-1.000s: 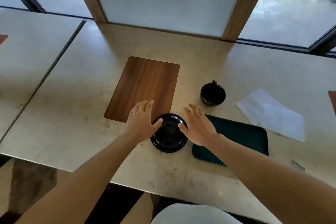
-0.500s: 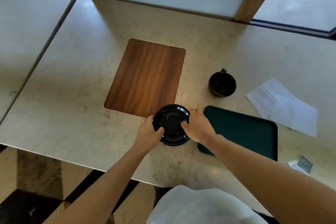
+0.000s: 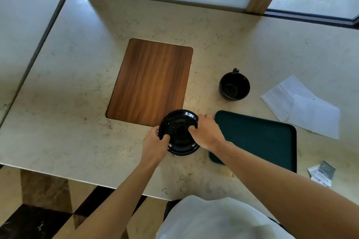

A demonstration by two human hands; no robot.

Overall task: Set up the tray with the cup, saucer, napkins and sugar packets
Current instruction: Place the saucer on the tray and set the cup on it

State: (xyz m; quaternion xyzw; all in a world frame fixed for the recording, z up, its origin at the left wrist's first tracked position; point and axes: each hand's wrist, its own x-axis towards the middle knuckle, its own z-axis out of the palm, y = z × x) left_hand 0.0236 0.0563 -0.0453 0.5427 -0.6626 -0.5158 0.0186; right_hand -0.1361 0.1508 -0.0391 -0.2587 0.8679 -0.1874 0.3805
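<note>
Head view, looking down: both hands are curled around the black saucer [image 3: 179, 132], one at each side. The left hand [image 3: 154, 144] grips its left rim, thumb hooked over the top edge and fingers tucked under out of sight. The right hand [image 3: 206, 134] grips the right rim the same way, thumb over the edge into the dish, knuckles bent. The saucer is glossy, with raised rings inside, and it tilts a little, its far edge overlapping the near corner of the wooden inlay [image 3: 151, 81] in the stone table [image 3: 68, 122]; whether it still touches the table I cannot tell.

Just to the right of the right hand lies the dark green tray [image 3: 260, 137], with nothing on it. Beyond the tray, farther from the hands, stands the black cup [image 3: 234, 86], upright, handle pointing away. Further right of the cup, white napkins [image 3: 303, 106] lie flat on the table. Sugar packets [image 3: 321, 172] sit past the tray's near right corner.
</note>
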